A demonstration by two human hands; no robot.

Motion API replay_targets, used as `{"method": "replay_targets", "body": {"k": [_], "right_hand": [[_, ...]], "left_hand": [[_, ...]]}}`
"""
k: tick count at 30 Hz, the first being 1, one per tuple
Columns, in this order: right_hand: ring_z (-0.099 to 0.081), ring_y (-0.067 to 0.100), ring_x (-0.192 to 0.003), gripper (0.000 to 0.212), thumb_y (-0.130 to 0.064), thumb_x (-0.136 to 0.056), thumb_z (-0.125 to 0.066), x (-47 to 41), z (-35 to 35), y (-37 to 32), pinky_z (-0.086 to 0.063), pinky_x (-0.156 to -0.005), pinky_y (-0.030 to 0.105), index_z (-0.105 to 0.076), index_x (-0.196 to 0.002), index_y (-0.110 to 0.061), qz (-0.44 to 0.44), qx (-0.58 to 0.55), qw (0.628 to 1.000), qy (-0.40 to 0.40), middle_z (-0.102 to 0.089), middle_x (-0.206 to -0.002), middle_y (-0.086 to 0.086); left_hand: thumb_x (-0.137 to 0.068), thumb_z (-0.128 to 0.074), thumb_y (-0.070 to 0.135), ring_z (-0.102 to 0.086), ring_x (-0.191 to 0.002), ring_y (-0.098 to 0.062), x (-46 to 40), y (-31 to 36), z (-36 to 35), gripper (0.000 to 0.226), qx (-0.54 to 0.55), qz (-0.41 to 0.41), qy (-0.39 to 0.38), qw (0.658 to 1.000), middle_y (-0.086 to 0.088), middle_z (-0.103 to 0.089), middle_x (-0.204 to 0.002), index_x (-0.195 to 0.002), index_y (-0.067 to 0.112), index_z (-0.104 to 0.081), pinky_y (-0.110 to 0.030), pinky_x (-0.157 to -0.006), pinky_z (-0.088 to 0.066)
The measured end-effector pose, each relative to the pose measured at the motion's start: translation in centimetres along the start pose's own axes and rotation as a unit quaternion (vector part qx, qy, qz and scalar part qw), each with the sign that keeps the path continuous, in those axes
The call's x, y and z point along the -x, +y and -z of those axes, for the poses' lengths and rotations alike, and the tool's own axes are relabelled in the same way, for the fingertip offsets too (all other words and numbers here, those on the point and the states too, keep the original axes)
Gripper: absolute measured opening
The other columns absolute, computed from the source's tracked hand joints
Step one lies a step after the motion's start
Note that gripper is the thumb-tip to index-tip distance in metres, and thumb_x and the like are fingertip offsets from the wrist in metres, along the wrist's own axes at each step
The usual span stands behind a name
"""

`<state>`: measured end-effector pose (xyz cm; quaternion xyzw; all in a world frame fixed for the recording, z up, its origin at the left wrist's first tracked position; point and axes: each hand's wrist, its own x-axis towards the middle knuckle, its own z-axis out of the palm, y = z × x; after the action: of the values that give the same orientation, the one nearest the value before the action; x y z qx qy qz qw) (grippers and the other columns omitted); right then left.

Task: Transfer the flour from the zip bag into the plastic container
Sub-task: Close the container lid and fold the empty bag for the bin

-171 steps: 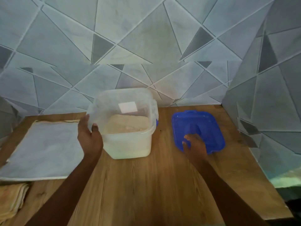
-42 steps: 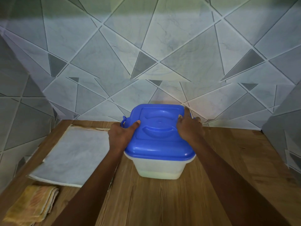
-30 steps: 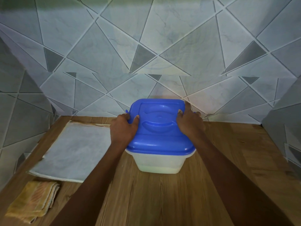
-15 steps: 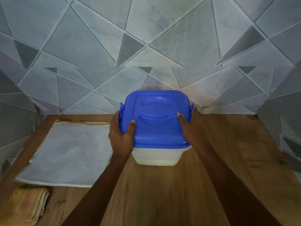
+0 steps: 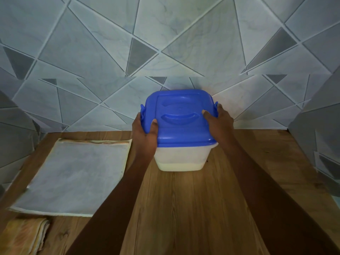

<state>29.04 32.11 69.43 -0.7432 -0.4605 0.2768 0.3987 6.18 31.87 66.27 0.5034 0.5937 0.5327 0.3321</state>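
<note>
Our left hand (image 5: pixel 145 137) and right hand (image 5: pixel 219 124) clamp the blue lid (image 5: pixel 179 119) on the plastic container (image 5: pixel 179 160), mid-bench by the back edge. We should press both side clips evenly.

A home kitchen corner: wooden countertop (image 5: pixel 184 208) against geometric grey-tiled walls (image 5: pixel 165 43), with a folded cloth (image 5: pixel 24 236).

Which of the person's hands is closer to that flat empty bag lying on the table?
The left hand. It grips the blue lid's left edge, just right of the bag. The right hand grips the far side of the lid.
</note>
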Motion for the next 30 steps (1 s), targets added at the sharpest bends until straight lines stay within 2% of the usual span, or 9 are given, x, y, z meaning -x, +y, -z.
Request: {"method": "replay_targets", "body": {"k": [6, 11, 14, 16, 18, 20, 21, 25, 30], "right_hand": [[-0.04, 0.031, -0.14, 0.077, -0.053, -0.096, -0.053, 1.9, -0.2, 0.2, -0.036, -0.112, 0.043, -0.023, -0.157, -0.016, 0.013, -0.028, 0.999, 0.029, -0.04, -0.154, 0.01], [-0.038, 0.025, -0.142, 0.078, -0.06, -0.097, -0.044, 6.6, -1.4, 2.6, -0.032, -0.106, 0.025, -0.017, -0.158, -0.018, 0.034, -0.1, 0.992, 0.071, -0.032, -0.159, 0.006], [-0.042, 0.018, -0.14, 0.088, -0.068, -0.089, -0.052, 9.4, -2.9, 4.2, -0.035, -0.107, 0.012, -0.024, -0.155, -0.017, 0.043, -0.187, 0.973, 0.125, -0.037, -0.157, 0.004], [-0.048, 0.012, -0.133, 0.085, -0.061, -0.089, -0.059, 11.7, -4.4, 5.1, -0.039, -0.096, 0.004, -0.025, -0.154, -0.018, 0.037, -0.238, 0.963, 0.122, -0.042, -0.151, 0.002], [-0.057, 0.013, -0.123, 0.076, -0.051, -0.089, -0.065, 14.1, -6.1, 6.0, -0.049, -0.094, 0.018, -0.029, -0.15, -0.023, 0.026, -0.249, 0.961, 0.117, -0.049, -0.141, -0.001], [-0.061, 0.015, -0.112, 0.069, -0.035, -0.088, -0.072, 15.9, -8.0, 6.3, -0.056, -0.089, 0.031, -0.033, -0.144, -0.023, 0.017, -0.237, 0.966, 0.101, -0.053, -0.133, 0.001], [-0.063, 0.016, -0.108, 0.067, -0.027, -0.087, -0.074, 16.5, -9.0, 6.0, -0.058, -0.086, 0.032, -0.036, -0.141, -0.022, 0.017, -0.224, 0.971, 0.084, -0.054, -0.129, 0.003], [-0.065, 0.016, -0.097, 0.056, -0.012, -0.084, -0.075, 17.8, -14.4, 4.2, -0.06, -0.078, 0.028, -0.044, -0.128, -0.024, 0.027, -0.162, 0.986, -0.021, -0.059, -0.119, 0.003], [-0.066, 0.017, -0.097, 0.037, -0.016, -0.084, -0.07, 18.9, -22.8, 2.2, -0.058, -0.084, 0.038, -0.054, -0.115, -0.028, 0.048, -0.091, 0.987, -0.124, -0.064, -0.112, 0.0]], "left_hand": [[-0.097, -0.047, 0.057, -0.053, -0.128, -0.015, 1.7, 1.0, 0.7, 0.066, -0.029, -0.014, -0.013, 0.999, 0.001, -0.047, -0.149, -0.153, 0.027, -0.029, -0.033, -0.102, -0.049], [-0.101, -0.041, 0.054, -0.055, -0.105, 0.009, 5.6, 1.4, 2.2, 0.06, -0.025, 0.003, -0.015, 1.0, 0.017, -0.048, -0.134, -0.153, 0.027, -0.028, -0.001, -0.07, -0.046], [-0.099, -0.038, 0.062, -0.056, -0.128, -0.016, 8.6, 0.0, 3.3, 0.058, -0.031, 0.023, -0.006, 0.999, 0.002, -0.055, -0.144, -0.147, 0.029, -0.038, -0.036, -0.102, -0.052], [-0.102, -0.039, 0.055, -0.052, -0.134, -0.021, 10.4, -0.8, 4.0, 0.054, -0.033, 0.044, 0.02, 0.998, -0.002, -0.054, -0.146, -0.147, 0.027, -0.04, -0.045, -0.111, -0.046], [-0.104, -0.04, 0.05, -0.054, -0.13, -0.012, 11.8, -1.0, 5.0, 0.048, -0.034, 0.046, 0.047, 0.997, 0.002, -0.055, -0.144, -0.145, 0.026, -0.044, -0.03, -0.109, -0.044], [-0.106, -0.038, 0.043, -0.056, -0.112, 0.007, 12.6, -1.7, 6.5, 0.041, -0.052, 0.031, 0.071, 0.996, 0.007, -0.06, -0.134, -0.139, 0.022, -0.051, -0.003, -0.094, -0.04], [-0.107, -0.037, 0.041, -0.056, -0.106, 0.012, 12.6, -2.2, 7.5, 0.039, -0.051, 0.027, 0.08, 0.995, 0.008, -0.061, -0.129, -0.135, 0.02, -0.054, 0.0, -0.089, -0.039], [-0.106, -0.036, 0.047, -0.057, -0.116, -0.006, 11.2, -5.5, 12.2, 0.039, -0.066, 0.029, 0.101, 0.992, 0.008, -0.061, -0.131, -0.132, 0.024, -0.054, -0.026, -0.1, -0.047], [-0.103, -0.05, 0.036, -0.06, -0.117, -0.016, 6.8, -11.1, 21.4, 0.032, -0.122, 0.009, 0.084, 0.989, -0.001, -0.063, -0.128, -0.13, 0.018, -0.054, -0.035, -0.095, -0.053]]}}
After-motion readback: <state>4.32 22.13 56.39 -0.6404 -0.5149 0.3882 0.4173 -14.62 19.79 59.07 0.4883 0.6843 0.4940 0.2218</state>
